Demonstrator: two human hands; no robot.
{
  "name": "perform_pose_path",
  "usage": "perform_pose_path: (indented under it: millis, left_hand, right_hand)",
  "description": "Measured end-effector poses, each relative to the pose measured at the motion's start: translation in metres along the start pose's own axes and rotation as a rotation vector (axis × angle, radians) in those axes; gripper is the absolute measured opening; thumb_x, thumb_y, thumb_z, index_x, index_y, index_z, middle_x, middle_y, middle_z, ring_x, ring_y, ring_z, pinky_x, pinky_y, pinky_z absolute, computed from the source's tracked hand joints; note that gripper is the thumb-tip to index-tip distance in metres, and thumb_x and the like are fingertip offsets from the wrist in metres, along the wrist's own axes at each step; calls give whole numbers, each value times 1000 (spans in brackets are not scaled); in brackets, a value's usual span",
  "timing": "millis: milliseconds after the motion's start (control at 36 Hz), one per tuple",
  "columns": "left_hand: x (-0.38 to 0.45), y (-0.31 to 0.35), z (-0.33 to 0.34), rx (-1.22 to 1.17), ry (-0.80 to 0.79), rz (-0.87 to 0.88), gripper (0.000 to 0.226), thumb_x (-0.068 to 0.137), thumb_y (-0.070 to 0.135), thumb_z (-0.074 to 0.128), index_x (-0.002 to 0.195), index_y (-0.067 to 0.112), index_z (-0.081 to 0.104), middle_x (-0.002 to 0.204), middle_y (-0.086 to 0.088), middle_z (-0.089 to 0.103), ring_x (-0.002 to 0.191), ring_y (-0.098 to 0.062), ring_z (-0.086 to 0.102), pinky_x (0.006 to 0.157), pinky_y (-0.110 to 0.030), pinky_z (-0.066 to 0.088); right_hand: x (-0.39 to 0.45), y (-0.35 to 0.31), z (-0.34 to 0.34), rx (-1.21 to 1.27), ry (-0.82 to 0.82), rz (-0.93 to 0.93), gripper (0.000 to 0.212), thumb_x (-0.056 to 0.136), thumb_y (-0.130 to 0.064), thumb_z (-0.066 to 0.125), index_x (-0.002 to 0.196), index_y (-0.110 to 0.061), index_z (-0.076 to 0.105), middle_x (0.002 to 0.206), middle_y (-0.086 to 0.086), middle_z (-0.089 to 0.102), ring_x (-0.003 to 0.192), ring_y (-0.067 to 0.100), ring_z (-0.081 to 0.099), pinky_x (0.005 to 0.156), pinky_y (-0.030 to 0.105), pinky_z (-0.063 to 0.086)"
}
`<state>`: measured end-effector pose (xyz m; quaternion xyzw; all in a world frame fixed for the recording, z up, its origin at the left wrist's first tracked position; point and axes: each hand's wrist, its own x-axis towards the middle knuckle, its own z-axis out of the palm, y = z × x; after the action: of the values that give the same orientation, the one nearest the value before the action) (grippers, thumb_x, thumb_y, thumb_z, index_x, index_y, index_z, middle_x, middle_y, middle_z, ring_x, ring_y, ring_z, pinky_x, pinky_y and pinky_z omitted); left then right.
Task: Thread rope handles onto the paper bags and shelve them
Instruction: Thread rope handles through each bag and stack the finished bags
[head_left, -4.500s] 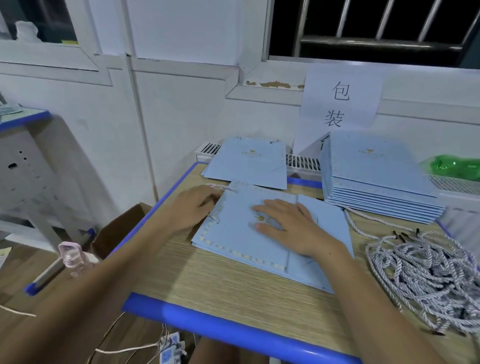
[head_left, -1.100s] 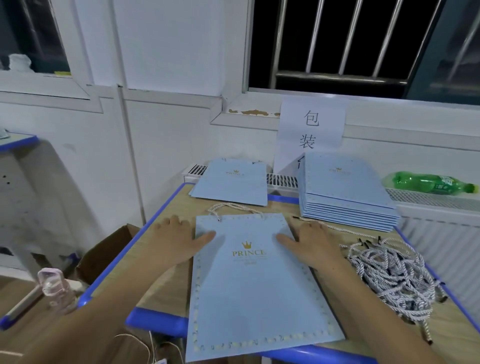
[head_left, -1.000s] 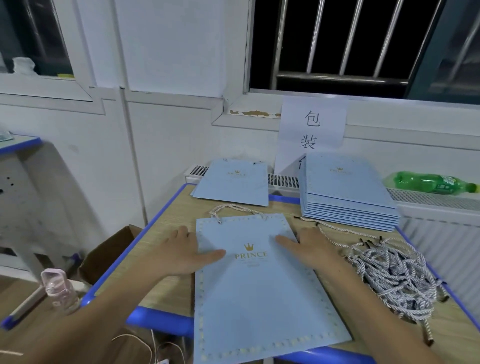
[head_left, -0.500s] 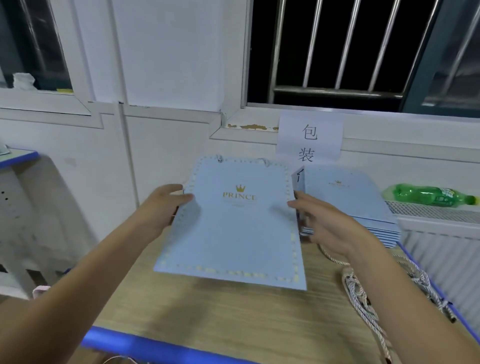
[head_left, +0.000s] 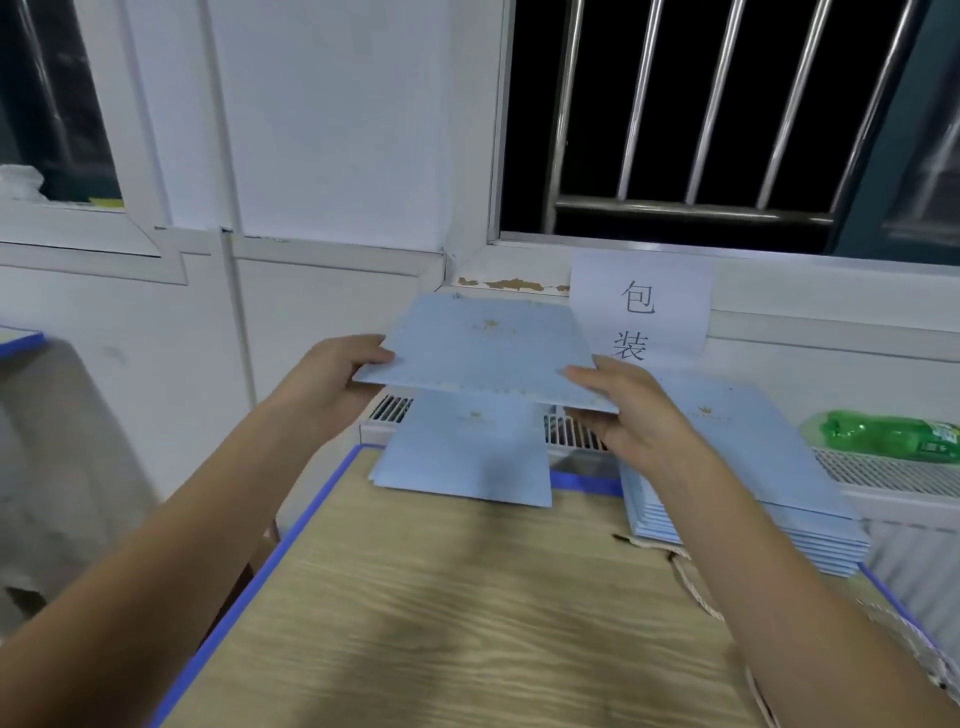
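I hold a flat light-blue paper bag (head_left: 488, 348) with a gold crown logo level in the air, above the far edge of the table. My left hand (head_left: 332, 382) grips its left edge and my right hand (head_left: 628, 410) grips its right front corner, thumbs on top. Directly beneath it another flat blue bag (head_left: 467, 452) lies across the table's far edge and the radiator grille. A stack of several blue bags (head_left: 748, 467) sits at the right. A bit of white rope (head_left: 696, 592) shows by my right forearm.
The wooden table (head_left: 441, 613) has a blue rim. A white radiator grille (head_left: 878, 473) runs behind it with a green plastic bottle (head_left: 883, 434) lying on it. A paper sign (head_left: 641, 306) hangs under the barred window. A white wall is at the left.
Both hands lifted the bag off the table and carried it forward and up. It has tipped from steeply tilted to nearly level, and now hovers over the bag by the radiator.
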<state>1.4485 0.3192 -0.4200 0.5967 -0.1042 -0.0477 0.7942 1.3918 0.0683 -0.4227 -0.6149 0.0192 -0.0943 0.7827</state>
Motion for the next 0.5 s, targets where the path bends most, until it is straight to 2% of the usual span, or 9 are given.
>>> perform_pose_path:
  millis: [111, 222, 278, 333, 361, 389, 417, 444, 500]
  left_hand:
    - [25, -19, -2, 125, 89, 72, 24, 88, -13, 37, 94, -7, 59, 86, -12, 64, 77, -22, 62, 68, -24, 49]
    - [36, -69, -11, 404, 197, 90, 35, 88, -12, 40, 70, 11, 58, 55, 9, 63, 64, -16, 60, 63, -26, 42]
    - [36, -101, -19, 664, 218, 103, 27, 92, -2, 44, 75, 15, 56, 70, 2, 62, 75, -16, 57, 67, -25, 40]
    - [28, -126, -24, 874, 156, 56, 15, 94, 24, 49, 93, 12, 59, 92, -6, 61, 92, -21, 56, 74, -19, 41]
    - [24, -133, -25, 962, 105, 42, 34, 92, 38, 51, 108, 10, 61, 110, -7, 62, 107, -23, 56, 85, -22, 41]
    - [21, -137, -27, 1013, 56, 3, 52, 90, 48, 54, 127, 12, 54, 131, -3, 53, 126, -21, 47, 99, -27, 36]
    - [18, -138, -27, 1040, 15, -13, 68, 87, 53, 57, 142, 16, 41, 147, 2, 37, 139, -17, 30, 109, -30, 26]
    - [15, -137, -27, 1068, -26, -29, 82, 83, 58, 59, 148, 19, 27, 154, 6, 22, 145, -13, 16, 115, -31, 18]
    - [13, -135, -26, 1173, -73, -34, 99, 75, 66, 57, 152, 21, 13, 158, 8, 6, 146, -11, 2, 116, -30, 11]
  right_hand:
    - [33, 21, 0, -70, -4, -61, 17, 86, -1, 61, 97, -13, 66, 84, -3, 72, 72, 10, 68, 54, 19, 52]
    - [53, 79, -13, -308, 121, -101, 12, 85, -5, 65, 95, -12, 67, 95, 5, 70, 86, 20, 66, 75, 30, 51]
    - [57, 108, -20, -525, 159, -114, 7, 88, -10, 62, 85, -15, 64, 83, 2, 67, 81, 19, 61, 72, 28, 46]
    - [59, 134, -25, -784, 162, -149, 23, 93, -19, 56, 70, -18, 54, 67, -2, 56, 70, 17, 52, 67, 30, 42]
    - [56, 142, -26, -910, 164, -151, 26, 95, -25, 52, 70, -18, 52, 67, 0, 54, 71, 18, 50, 71, 33, 43]
    - [54, 148, -27, -1029, 154, -137, 25, 97, -33, 46, 83, -16, 58, 81, 5, 60, 84, 20, 52, 81, 36, 45]
    - [53, 149, -27, -1133, 143, -84, 37, 99, -41, 39, 110, -13, 60, 109, 9, 62, 106, 24, 50, 96, 39, 40]
    - [51, 148, -26, -1199, 123, -32, 52, 99, -47, 31, 134, -12, 46, 134, 8, 51, 127, 26, 38, 106, 41, 30]
    - [46, 143, -23, -1231, 70, 18, 63, 99, -51, 23, 150, -14, 21, 153, 4, 30, 141, 24, 17, 113, 43, 15]
